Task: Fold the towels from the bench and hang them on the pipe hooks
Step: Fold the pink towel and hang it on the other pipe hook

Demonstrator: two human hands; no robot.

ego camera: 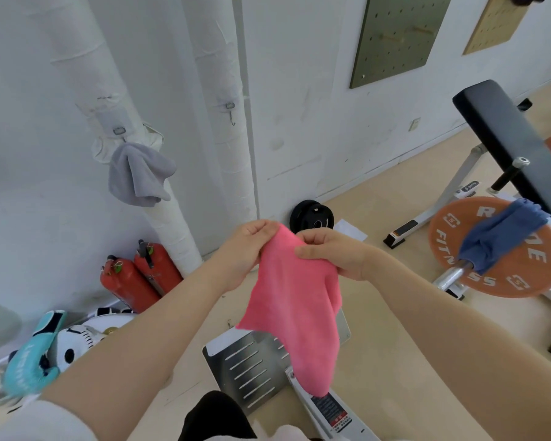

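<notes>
A pink towel (295,300) hangs in front of me, held at its top edge by both hands. My left hand (247,253) pinches its upper left corner and my right hand (331,253) grips the upper right part. A grey towel (139,175) hangs from a hook on the left white pipe (86,74). The right white pipe (220,58) carries a bare hook (231,114). A blue towel (503,235) droops from the black bench (509,144) over an orange weight plate (497,249) at the right.
Two red fire extinguishers (140,278) lean by the left pipe's base. A black weight plate (312,216) stands against the wall. A metal footplate (252,367) lies on the floor below the pink towel. Turquoise gloves and a ball (74,345) sit at lower left.
</notes>
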